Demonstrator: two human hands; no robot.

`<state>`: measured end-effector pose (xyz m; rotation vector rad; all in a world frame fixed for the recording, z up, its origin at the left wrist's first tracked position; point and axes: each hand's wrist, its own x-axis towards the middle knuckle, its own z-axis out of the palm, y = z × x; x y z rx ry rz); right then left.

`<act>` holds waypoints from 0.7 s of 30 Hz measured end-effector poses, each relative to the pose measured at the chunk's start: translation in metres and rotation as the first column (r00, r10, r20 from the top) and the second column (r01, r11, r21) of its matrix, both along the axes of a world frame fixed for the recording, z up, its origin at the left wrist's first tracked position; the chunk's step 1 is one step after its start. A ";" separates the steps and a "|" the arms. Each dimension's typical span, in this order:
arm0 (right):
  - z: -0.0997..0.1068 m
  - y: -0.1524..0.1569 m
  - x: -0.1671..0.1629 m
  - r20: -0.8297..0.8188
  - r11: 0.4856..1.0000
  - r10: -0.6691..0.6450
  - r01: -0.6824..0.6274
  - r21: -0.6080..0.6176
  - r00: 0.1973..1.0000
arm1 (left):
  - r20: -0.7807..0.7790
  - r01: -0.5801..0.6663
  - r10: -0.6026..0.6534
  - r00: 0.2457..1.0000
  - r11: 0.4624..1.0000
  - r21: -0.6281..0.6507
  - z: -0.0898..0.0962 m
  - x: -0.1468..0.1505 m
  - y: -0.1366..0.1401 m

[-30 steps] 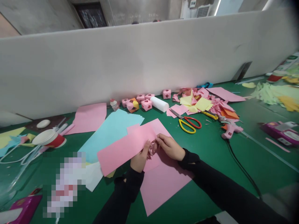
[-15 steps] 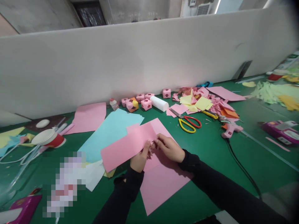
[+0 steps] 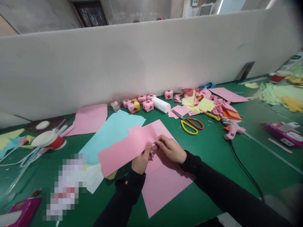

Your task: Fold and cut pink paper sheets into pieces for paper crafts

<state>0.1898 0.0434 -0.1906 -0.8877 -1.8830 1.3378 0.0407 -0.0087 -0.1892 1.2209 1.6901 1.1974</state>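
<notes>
A strip of pink paper is held above the table, tilted down to the left. Its right end is pinched by my left hand, with the thumb on top. My right hand grips the same end, fingertips close to the left thumb. Small crumpled pink bits show between the hands; whether they belong to the strip I cannot tell. Beneath lie larger pink sheets, and light blue sheets extend to the left.
Scissors with red and yellow handles lie beyond my right hand. A pink glue gun with a black cord rests farther right. Woven pink paper cubes, a white roll and paper scraps line the white partition. A paper cup lies left.
The far left end of the pink strip has swung slightly left and down. Both hands stay in nearly the same place, still pinching its right end.
</notes>
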 end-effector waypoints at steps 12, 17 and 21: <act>0.000 0.003 0.002 -0.027 0.999 -0.020 0.019 -0.038 0.999 | 0.148 -0.022 0.028 0.989 0.999 -0.046 0.006 0.001 0.002; -0.002 0.001 0.001 -0.021 0.998 0.027 -0.028 -0.055 0.999 | 0.160 0.005 0.004 0.987 0.998 -0.061 0.009 0.001 0.002; -0.001 0.003 0.002 -0.010 1.000 -0.002 0.002 -0.010 1.000 | 0.147 -0.009 0.022 0.989 0.996 -0.085 0.009 0.003 0.001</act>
